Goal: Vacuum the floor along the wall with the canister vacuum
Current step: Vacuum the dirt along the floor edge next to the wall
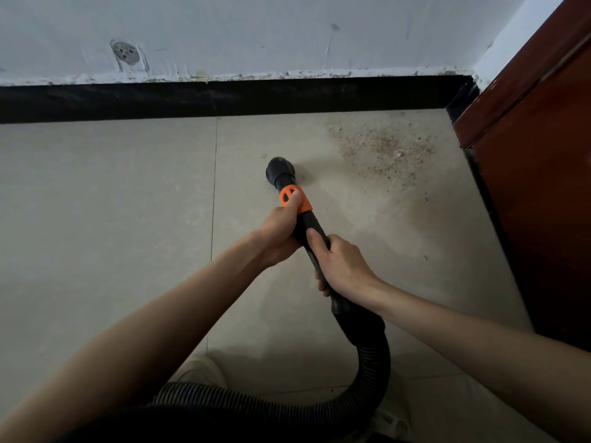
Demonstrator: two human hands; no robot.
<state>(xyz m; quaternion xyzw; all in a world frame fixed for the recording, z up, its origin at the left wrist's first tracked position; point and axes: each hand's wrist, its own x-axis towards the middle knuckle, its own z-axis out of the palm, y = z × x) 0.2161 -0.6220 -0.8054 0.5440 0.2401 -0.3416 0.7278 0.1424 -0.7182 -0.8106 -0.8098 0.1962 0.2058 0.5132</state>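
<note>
A black vacuum wand [311, 231] with an orange collar [289, 197] points down at the pale tiled floor [105, 203]. Its round black nozzle [279, 169] sits on the floor a little short of the wall. My left hand [279, 233] grips the wand just below the collar, thumb on the orange part. My right hand [343, 266] grips the wand lower down. The ribbed black hose [372, 372] curves from the wand back toward the bottom of the view. A patch of brownish dust and grit [380, 148] lies to the right of the nozzle, near the corner.
A white scuffed wall [256, 33] with a black skirting board [224, 97] runs across the top. A dark red wooden door or cabinet [537, 174] stands along the right side. A dark rounded shape, perhaps the canister [198, 423], fills the bottom edge.
</note>
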